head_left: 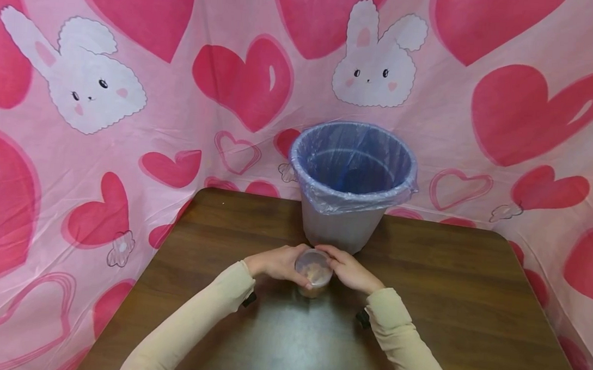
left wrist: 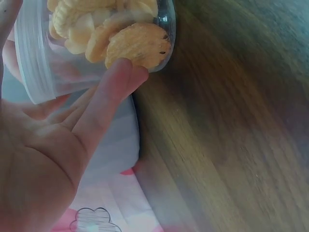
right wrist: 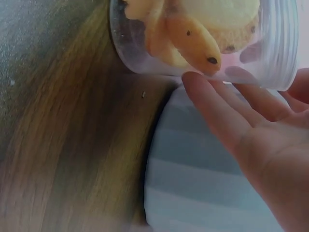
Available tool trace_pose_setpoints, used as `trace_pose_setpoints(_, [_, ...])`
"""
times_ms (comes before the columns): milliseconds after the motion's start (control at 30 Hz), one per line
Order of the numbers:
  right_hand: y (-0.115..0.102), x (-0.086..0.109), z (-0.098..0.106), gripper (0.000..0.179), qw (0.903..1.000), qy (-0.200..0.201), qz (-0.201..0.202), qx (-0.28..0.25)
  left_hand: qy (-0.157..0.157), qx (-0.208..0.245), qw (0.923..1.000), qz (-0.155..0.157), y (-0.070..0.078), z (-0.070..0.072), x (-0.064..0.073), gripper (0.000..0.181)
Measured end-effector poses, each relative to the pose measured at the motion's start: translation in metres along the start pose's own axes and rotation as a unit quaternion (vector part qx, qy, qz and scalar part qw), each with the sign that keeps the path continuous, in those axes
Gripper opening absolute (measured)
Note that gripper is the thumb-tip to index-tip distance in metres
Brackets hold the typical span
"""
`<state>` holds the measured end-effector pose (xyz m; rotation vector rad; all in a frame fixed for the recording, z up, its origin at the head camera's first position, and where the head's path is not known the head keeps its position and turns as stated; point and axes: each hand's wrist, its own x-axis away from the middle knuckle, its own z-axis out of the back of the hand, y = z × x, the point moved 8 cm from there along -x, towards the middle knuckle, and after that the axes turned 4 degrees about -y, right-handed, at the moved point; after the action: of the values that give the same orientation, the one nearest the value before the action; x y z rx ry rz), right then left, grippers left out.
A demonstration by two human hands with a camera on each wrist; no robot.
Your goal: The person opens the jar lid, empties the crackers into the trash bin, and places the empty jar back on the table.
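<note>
Both hands on the clear jar, just in front of the bin.
Fingers [left wrist: 105, 94] of left hand [head_left: 280, 263] and right hand [head_left: 353, 271] grasp the jar [head_left: 313, 275] from opposite sides. Jar upright on the near side of the bin [head_left: 341, 230], close to its foot; can't tell if the jar base touches the desk [head_left: 469, 300]. Translucent ridged lid [right wrist: 281, 43] is on. Inside: orange-tan crackers [left wrist: 140, 46], some with dark specks. Cream sleeves [head_left: 189, 317] run back toward the wearer, away from the bin. Bin stands on the desk, lined with a bluish plastic bag [head_left: 335, 202] folded over its rim. Behind the bin: pink cloth [head_left: 309, 87] with hearts and rabbit heads.
</note>
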<state>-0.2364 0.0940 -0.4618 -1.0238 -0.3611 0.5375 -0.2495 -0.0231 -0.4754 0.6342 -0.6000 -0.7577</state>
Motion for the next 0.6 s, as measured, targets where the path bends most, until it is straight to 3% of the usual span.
trace_pose_setpoints(200, [0.002,0.003,0.003,0.038,0.9999,-0.006,0.004,-0.01,0.002,0.002,1.0,-0.002,0.004,-0.002,-0.003,0.085])
trace_pose_setpoints(400, [0.008,0.006,0.002,0.039,0.996,-0.016,-0.01,-0.088,0.006,-0.002,0.9999,0.009,0.005,-0.004,-0.007,0.085])
trace_pose_setpoints(600, [0.013,0.009,0.002,0.039,0.9928,-0.019,-0.016,-0.117,0.017,-0.017,0.9993,0.028,0.007,-0.006,-0.009,0.088])
